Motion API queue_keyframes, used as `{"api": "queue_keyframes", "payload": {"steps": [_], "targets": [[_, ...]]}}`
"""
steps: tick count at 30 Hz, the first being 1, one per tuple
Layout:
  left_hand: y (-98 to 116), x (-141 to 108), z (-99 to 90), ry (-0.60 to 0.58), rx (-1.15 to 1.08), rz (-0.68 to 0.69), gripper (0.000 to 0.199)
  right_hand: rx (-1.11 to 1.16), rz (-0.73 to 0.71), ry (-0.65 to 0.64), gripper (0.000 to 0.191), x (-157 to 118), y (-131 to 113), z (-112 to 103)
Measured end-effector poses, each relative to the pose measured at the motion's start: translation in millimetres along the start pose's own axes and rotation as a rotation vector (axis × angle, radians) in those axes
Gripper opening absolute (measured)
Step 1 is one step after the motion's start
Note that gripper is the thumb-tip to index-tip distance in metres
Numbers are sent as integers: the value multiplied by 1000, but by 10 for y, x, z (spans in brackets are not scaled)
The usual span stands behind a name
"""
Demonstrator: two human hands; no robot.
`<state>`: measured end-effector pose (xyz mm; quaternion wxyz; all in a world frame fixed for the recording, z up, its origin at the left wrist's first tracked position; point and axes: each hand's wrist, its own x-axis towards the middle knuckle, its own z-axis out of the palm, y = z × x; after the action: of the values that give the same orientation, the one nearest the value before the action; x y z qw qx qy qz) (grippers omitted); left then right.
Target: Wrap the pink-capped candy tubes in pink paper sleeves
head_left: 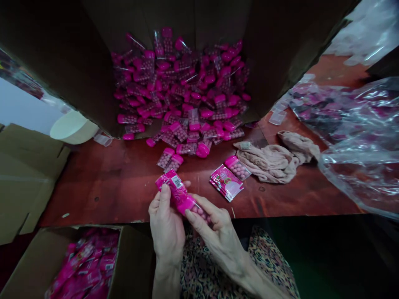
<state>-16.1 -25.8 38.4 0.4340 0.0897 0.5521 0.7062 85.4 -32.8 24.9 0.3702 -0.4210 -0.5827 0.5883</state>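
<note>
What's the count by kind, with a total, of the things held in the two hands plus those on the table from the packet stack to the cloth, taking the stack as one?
Pink-capped ball containers: 2
Pink barcoded packet: 1
Stack of pink packets: 1
Pale crumpled cloth: 1
Total: 5

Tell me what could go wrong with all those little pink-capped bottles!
The bottle in the right hand might slip and drop off the table, because it's near the front edge. The pink wrapper in the left hand looks thin, so it could crease or tear. And the loose bottles spilling from the big cardboard box might slide if someone bumps them.
</note>
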Motion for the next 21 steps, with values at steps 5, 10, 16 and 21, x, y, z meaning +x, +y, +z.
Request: {"api": "queue_keyframes", "payload": {"steps": [5, 10, 16, 21], "targets": [[27, 143, -19, 25, -57, -72, 21, 192, 119, -23, 32, -15, 86, 68], [-8, 272, 14, -16, -134, -194, 17, 385, 166, 59, 24, 76, 146, 16], [-48, 306, 53, 28, -185, -157, 9, 283, 144, 262, 23, 144, 147, -119], [-25, 319, 40, 22, -182, -201, 5, -363, -164, 368, 21, 277, 226, -27]]}}
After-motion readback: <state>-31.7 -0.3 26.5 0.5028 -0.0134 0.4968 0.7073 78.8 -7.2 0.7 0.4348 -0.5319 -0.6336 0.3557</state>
